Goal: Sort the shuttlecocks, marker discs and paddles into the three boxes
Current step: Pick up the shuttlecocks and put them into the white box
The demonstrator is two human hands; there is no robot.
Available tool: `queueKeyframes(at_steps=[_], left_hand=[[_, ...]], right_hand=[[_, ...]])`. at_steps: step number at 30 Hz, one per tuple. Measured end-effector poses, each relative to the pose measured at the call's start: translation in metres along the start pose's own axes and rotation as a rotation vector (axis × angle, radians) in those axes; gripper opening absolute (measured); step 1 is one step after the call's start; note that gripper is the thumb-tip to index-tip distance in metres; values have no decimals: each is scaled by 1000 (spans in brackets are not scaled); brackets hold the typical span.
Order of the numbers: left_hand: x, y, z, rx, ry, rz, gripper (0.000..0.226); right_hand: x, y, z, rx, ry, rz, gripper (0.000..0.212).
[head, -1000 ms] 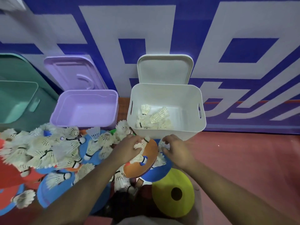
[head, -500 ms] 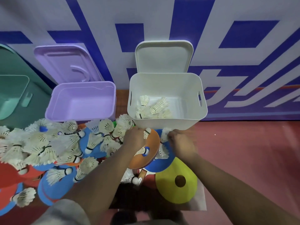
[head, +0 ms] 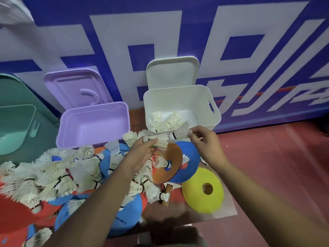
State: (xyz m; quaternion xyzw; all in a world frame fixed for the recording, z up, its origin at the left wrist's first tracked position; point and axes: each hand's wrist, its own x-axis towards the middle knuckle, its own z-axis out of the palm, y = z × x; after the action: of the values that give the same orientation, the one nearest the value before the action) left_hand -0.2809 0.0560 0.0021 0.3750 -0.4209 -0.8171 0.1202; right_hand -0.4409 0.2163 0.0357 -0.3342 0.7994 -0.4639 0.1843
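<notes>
Shuttlecocks (head: 180,133) are featherlight and crushable; left hand (head: 140,154) and right hand (head: 206,145) fingers pinch one each, safest by the cork.

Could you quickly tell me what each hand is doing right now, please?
Left hand: grips shuttlecocks, count unclear.
Right hand: pinches a single shuttlecock by its feathers, at the white box near rim.
</notes>
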Motion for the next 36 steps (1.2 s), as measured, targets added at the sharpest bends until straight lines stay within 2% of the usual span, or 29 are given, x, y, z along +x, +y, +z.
queueKeyframes(at_steps=[5, 7, 9, 12, 14, 17, 19, 22, 26, 28, 31, 36], left_hand=[[-23, -3, -21, -129, -151, 38, 42], [-30, -5, -34, 8, -179, 40, 41], [-38, -4, -48, 240, -168, 62, 40], [-48, 0, -68, 493, -127, 83, 51], [-54, 1, -80, 533, -117, 101, 51], [-56, -5, -100, 394, -75, 113, 45], [-57, -11, -113, 345, -25, 128, 45], [-58, -18, -124, 310, 22, 115, 48], [-55, -25, -130, 272, 60, 113, 51], [-54, -27, -132, 247, 81, 102, 50], [-53, -30, -133, 244, 107, 92, 48], [-49, -29, -134, 220, 131, 101, 43]], right_hand=[[-14, -27, 31, -27, -56, -30, 8], [-17, -33, 45, -38, -93, -37, 6], [-19, -38, 59, -20, -115, -27, 13], [-24, -50, 77, -22, -206, -61, 18], [-25, -58, 85, 1, -237, -105, 20], [-20, -56, 91, 81, -111, -61, 17], [-15, -38, 96, -120, -165, -30, 22], [-12, -4, 111, -743, -514, -101, 44], [-6, 13, 129, -1121, -694, -207, 46], [-3, 16, 134, -1243, -770, -240, 42], [-1, 24, 138, -1299, -845, -284, 38], [2, 27, 129, -1270, -773, -306, 38]])
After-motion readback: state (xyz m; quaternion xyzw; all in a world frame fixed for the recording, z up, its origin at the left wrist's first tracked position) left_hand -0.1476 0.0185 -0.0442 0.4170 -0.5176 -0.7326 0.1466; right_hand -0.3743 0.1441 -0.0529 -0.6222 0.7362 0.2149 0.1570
